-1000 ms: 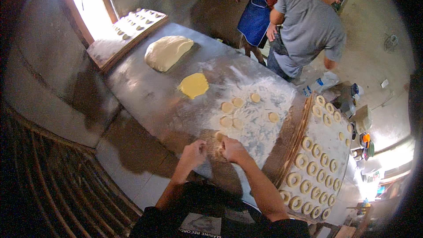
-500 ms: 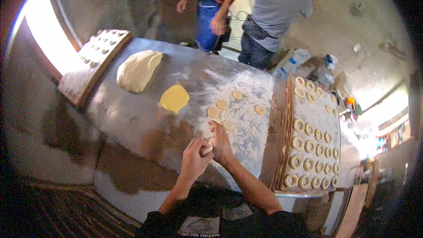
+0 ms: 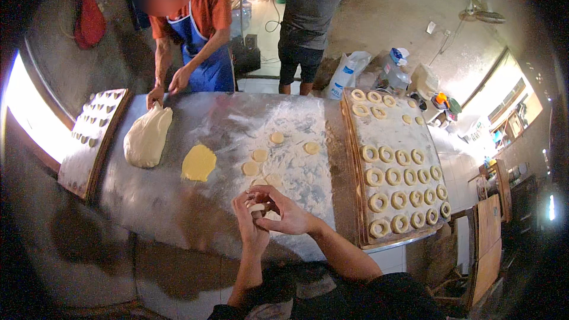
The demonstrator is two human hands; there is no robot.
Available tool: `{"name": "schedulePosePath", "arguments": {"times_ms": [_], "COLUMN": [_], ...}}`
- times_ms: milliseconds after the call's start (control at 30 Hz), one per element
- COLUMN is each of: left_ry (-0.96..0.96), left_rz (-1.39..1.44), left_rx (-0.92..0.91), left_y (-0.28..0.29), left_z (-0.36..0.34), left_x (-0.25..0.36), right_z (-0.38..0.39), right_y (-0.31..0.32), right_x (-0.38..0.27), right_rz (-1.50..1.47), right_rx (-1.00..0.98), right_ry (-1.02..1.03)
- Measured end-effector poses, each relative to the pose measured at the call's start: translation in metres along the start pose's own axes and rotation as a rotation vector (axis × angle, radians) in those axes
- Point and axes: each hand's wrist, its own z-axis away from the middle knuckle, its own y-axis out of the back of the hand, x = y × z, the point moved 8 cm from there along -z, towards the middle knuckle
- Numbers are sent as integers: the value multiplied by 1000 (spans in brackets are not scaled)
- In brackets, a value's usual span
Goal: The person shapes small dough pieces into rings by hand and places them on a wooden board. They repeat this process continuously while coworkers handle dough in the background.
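At left, a large dough lump (image 3: 145,142) is lying. At lower centre, the left hand (image 3: 253,228) and right hand (image 3: 290,213) are curving half-closed fingers around a small dough piece (image 3: 256,208); dough rings (image 3: 371,202) are resting at right.

From the person's head, the left of two fisheye cameras looks down and forward across the table (image 3: 160,207), left hand (image 3: 253,228) and right hand (image 3: 291,214) close at lower centre, the wall (image 3: 373,6) farther off at upper right (straight edges bow toward the dark rim).
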Motion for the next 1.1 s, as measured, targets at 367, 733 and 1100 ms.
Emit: {"name": "schedulePosePath", "arguments": {"times_ms": [367,733,1100], "left_ry": [-435,-738,-461], "left_rz": [-522,-1021,-993], "left_rx": [-200,-469,-731], "left_y": [-91,-244,-374], "left_z": [38,71,81], "left_x": [-27,-164,-320], "right_z": [54,168,285], "right_y": [81,246,407], "right_x": [-2,-53,-81], "right_rz": [-767,-177,-398], "right_rx": [186,379,765], "right_ry": [-3,-40,-2]}}
